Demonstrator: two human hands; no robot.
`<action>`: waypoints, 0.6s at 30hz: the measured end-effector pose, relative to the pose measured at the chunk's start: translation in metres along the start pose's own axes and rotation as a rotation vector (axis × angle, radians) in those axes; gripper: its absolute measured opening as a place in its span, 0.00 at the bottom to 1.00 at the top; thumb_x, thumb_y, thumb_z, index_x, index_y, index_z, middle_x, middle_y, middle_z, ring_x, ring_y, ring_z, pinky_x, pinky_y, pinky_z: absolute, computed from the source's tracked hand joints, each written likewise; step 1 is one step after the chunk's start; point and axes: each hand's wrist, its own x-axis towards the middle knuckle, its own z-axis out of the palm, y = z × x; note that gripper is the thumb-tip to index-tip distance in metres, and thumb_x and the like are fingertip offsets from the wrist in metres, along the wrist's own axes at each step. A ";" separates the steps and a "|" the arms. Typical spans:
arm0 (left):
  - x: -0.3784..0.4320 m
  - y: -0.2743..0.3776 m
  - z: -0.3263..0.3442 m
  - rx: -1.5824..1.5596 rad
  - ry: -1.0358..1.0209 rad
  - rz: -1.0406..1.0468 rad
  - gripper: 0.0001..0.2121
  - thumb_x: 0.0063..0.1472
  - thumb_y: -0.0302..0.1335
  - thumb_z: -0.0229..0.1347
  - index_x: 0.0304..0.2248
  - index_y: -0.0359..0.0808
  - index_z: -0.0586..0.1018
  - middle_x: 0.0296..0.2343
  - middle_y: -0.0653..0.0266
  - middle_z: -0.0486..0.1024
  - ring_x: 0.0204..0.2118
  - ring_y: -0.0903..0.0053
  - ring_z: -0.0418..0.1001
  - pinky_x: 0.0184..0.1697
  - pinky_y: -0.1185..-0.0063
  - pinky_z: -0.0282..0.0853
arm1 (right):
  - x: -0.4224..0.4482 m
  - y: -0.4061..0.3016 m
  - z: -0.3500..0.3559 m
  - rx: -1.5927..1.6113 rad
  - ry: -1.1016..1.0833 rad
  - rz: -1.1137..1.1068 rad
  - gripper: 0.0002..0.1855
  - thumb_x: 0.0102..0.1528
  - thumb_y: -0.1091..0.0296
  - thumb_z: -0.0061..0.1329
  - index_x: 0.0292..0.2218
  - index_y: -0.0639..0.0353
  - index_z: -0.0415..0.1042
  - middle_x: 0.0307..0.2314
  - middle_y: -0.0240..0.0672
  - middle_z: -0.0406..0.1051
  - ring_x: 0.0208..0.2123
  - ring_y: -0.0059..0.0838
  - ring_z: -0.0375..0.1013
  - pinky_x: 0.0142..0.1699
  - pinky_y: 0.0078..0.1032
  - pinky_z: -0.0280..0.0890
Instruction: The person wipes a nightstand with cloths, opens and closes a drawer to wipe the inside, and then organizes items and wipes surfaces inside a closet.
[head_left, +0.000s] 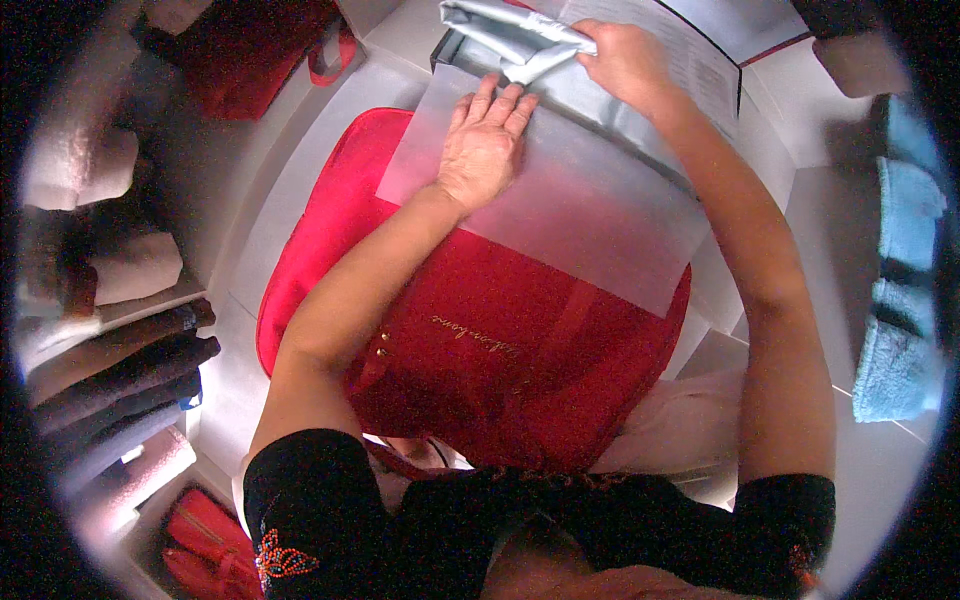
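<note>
My left hand (484, 146) lies palm down, fingers spread, on a frosted translucent sheet (585, 210). Its fingertips reach the sheet's far edge. Folded silvery satin-like cloth (517, 34) is gripped at its right end by my right hand (622, 64), over a shallow dark-edged box (450, 49). More silvery material (592, 90) lies inside the box; I cannot tell whether it joins the held piece. The sheet overhangs the box onto a large red fabric bag (480, 300) bearing gold script.
Folded dark clothes (127, 360) fill a shelf on the left. Another red bag (247, 60) stands at upper left, and a red zipped pouch (210, 532) sits at lower left. Light-blue fluffy cloths (904, 360) are along the right. A printed panel (697, 67) rises behind the box.
</note>
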 end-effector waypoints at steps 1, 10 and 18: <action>-0.001 0.000 0.002 -0.001 0.002 -0.008 0.21 0.47 0.28 0.47 0.45 0.37 0.65 0.45 0.60 0.60 0.51 0.61 0.51 0.51 0.66 0.47 | 0.000 0.001 0.000 -0.002 -0.004 -0.008 0.17 0.43 0.61 0.48 0.38 0.46 0.68 0.30 0.36 0.70 0.31 0.39 0.68 0.36 0.33 0.63; -0.002 -0.002 0.012 -0.046 -0.058 -0.028 0.24 0.46 0.28 0.49 0.46 0.37 0.63 0.47 0.60 0.58 0.53 0.62 0.48 0.52 0.66 0.46 | 0.017 0.021 -0.010 0.026 -0.040 0.013 0.19 0.43 0.59 0.48 0.40 0.47 0.68 0.30 0.37 0.69 0.33 0.37 0.68 0.37 0.32 0.63; 0.000 -0.005 0.008 -0.070 -0.013 -0.019 0.23 0.45 0.27 0.49 0.45 0.36 0.64 0.45 0.60 0.60 0.51 0.61 0.52 0.51 0.67 0.49 | 0.018 0.009 -0.028 0.130 -0.152 0.034 0.10 0.42 0.64 0.46 0.28 0.57 0.71 0.23 0.44 0.69 0.28 0.43 0.68 0.34 0.35 0.61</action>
